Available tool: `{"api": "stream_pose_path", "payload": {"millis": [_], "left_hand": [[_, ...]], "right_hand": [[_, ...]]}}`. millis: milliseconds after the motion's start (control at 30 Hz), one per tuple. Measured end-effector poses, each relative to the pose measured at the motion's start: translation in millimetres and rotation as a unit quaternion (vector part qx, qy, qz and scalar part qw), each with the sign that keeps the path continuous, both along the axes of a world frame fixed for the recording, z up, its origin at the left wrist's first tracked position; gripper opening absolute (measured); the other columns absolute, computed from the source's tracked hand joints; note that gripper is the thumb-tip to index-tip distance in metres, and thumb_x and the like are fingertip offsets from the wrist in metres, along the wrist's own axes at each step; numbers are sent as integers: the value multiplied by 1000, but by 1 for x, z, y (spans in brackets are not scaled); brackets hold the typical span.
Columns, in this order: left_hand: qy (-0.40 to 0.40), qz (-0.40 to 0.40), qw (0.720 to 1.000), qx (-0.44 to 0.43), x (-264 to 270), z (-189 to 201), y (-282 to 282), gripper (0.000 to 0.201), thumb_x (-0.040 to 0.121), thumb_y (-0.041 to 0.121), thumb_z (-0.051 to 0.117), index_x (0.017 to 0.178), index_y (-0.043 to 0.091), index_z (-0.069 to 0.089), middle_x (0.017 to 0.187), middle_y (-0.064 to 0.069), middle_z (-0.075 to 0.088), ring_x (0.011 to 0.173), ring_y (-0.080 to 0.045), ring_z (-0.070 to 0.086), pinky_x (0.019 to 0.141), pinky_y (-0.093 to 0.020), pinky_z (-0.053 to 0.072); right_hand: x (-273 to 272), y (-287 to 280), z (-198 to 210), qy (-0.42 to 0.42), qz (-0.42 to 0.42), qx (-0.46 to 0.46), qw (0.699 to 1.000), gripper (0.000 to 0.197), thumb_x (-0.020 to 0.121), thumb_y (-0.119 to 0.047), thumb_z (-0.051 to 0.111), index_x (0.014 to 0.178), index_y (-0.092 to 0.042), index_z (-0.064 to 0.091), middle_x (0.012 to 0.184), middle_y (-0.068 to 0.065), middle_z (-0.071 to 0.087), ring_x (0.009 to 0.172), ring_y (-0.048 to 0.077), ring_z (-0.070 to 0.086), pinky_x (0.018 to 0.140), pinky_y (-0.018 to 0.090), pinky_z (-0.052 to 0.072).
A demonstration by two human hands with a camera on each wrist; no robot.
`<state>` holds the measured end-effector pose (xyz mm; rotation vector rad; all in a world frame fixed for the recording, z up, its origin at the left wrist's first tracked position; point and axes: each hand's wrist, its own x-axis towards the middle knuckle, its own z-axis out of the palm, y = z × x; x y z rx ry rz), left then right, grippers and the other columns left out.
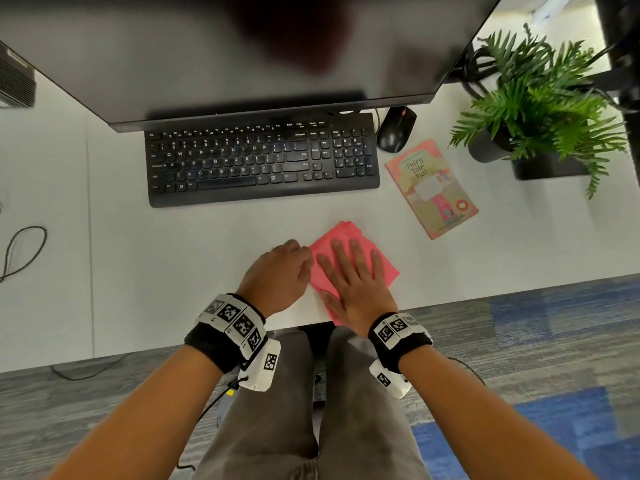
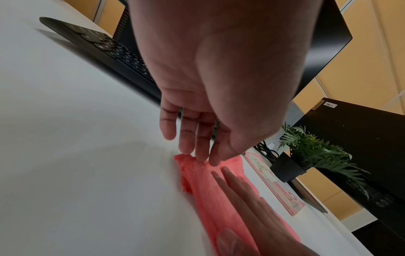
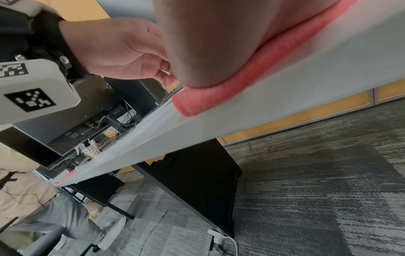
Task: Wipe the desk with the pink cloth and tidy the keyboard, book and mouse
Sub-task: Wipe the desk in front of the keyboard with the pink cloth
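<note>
A folded pink cloth lies near the front edge of the white desk, one corner reaching the edge. My right hand lies flat on it with straight, spread fingers. My left hand is just left of it, and its fingertips touch the cloth's left edge. The black keyboard sits under the monitor, with the black mouse to its right. The pink book lies at an angle, face up, right of the keyboard.
A large dark monitor overhangs the back of the keyboard. A potted fern stands at the back right, beside a black monitor foot. A loose cable lies at the far left. Carpet and my legs are below the desk's front edge.
</note>
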<state>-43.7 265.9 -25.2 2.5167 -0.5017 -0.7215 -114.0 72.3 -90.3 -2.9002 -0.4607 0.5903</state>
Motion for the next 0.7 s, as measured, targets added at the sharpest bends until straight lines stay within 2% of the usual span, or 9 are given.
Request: {"api": "stream_pose_path", "payload": {"millis": [67,300,467,567,700], "left_hand": [[2,2,1000,0,0,1,-2,15,95,22,49,99,15,61,96,-2,58,81,-24,59,69,-35,47],[11,-3,1000,-1,0,0,-4,18,94,22,50,105,19,63,102,1,59,88,-23,62,77,-39,52],[12,-13,1000,-4,-2,3,-12,20,96,24,48,109,20,63,106,2,60,90,-19,62,79,-35,52],[16,-19,1000,-12,-3,3,-18,20,96,24,47,109,20,62,107,3,60,90,-17,62,80,-35,53],[10,-27,999,-17,-5,2,-27,19,96,23,48,108,20,63,108,3,62,90,-17,62,79,-34,53]], "right_hand": [[-1,-9,2,1,11,-1,1000,66,100,-57,22,158,-30,4,166,5,-3,151,37,-9,117,64,3],[-13,-43,5,9,-12,-10,1000,65,100,-56,22,158,-32,4,166,3,1,152,35,-6,118,64,1],[-27,-86,7,32,-63,-33,997,63,99,-58,10,155,-36,-9,166,2,-11,151,30,-16,118,62,-1],[-38,-117,9,51,-99,-49,993,64,99,-57,11,155,-36,-11,165,0,-17,150,29,-19,118,63,1],[-55,-151,14,62,-145,-49,986,64,98,-59,7,154,-37,-14,164,-1,-21,149,25,-23,119,60,-2]]}}
